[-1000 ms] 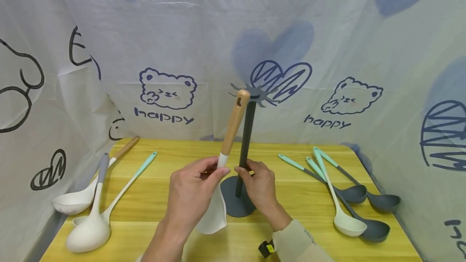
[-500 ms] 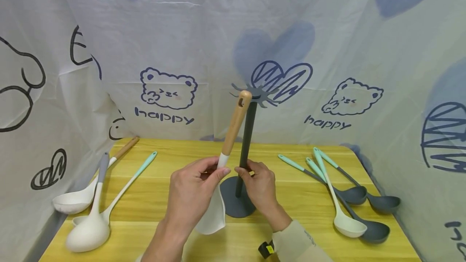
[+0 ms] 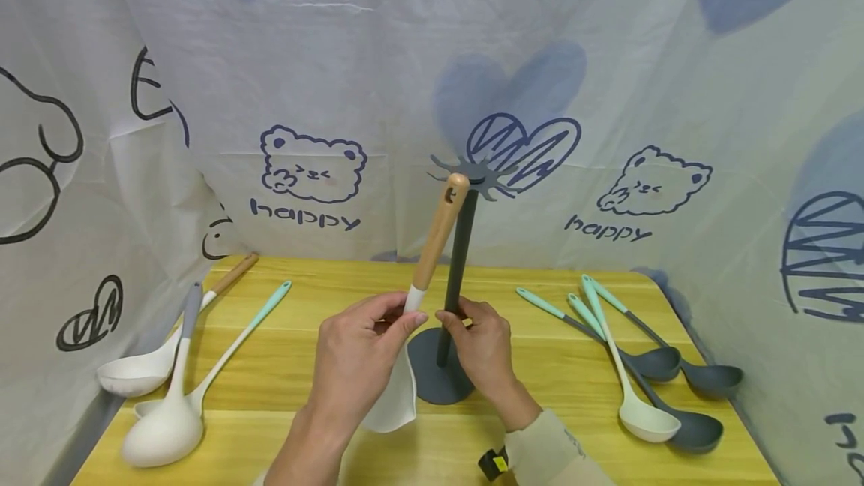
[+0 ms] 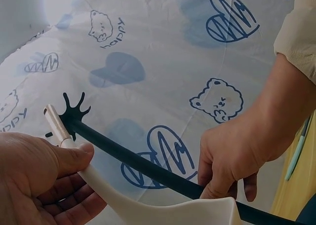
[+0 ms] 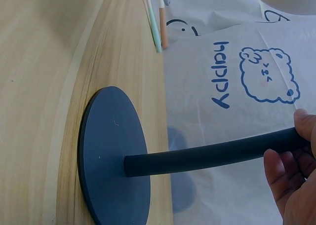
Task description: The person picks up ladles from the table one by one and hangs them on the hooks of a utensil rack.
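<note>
Head view has the left hand (image 3: 358,355) pinching the spatula (image 3: 397,401) by its white neck, just below the wooden handle (image 3: 435,242), so the blade hangs down and the handle leans toward the stand. Its hole (image 3: 450,192) sits up by the hooks (image 3: 481,169) (whether one has entered it, I cannot tell). The right hand (image 3: 482,340) grasps the pole (image 3: 460,246) between thumb and fingers, clear of the base (image 3: 439,390), which rests flat on the table (image 3: 324,276).

Lining the hole up with a single hook seems to be the step in hand. Done well, it calls for turning the hole to face the hook tip, then easing the handle in without pushing. That low pinch probably magnifies any wobble at the top, so small wrist movements should serve best; the right hand ought to brace the pole against tipping. Farther out, pale ladles (image 3: 164,433) lie at the left and mint-handled ones (image 3: 648,422) at the right, well apart from both hands.
</note>
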